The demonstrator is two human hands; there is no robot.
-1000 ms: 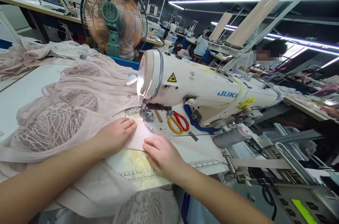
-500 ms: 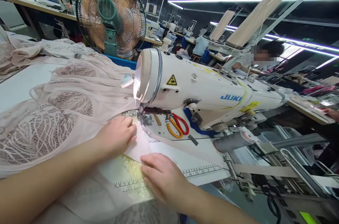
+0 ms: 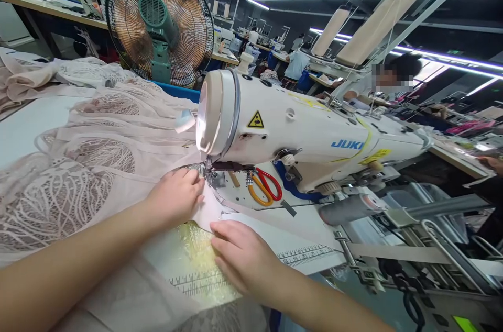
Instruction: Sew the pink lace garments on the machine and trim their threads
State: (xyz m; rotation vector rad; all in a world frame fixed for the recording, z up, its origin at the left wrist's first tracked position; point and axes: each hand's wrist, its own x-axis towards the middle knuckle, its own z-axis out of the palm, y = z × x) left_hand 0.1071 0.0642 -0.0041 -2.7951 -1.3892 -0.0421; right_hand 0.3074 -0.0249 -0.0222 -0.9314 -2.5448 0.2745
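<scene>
Pale pink lace garment fabric [image 3: 208,211] runs under the presser foot [image 3: 206,168] of a white JUKI sewing machine [image 3: 275,122]. My left hand [image 3: 176,198] is closed on it, fingers bent, just in front of and left of the foot. Nearer to me, my right hand [image 3: 245,253] pinches the fabric's front edge between thumb and fingers; the thumb is partly hidden. A narrow pale band [image 3: 251,210] stretches from the foot toward the right. The garment's lace part [image 3: 66,201] spreads over the table left of my left arm.
Red and orange-handled scissors [image 3: 267,185] lie on the machine bed behind the foot. A printed ruler strip [image 3: 306,252] crosses the table's front. A green fan [image 3: 159,23] stands behind. At right are a grey roller [image 3: 349,209] and a metal band feeder [image 3: 428,253]. Co-workers sit farther back.
My left hand has edged toward the presser foot along with the fabric, and less of the fabric shows between my hands. My right hand keeps its pinch, slightly higher. The view has shifted a little.
</scene>
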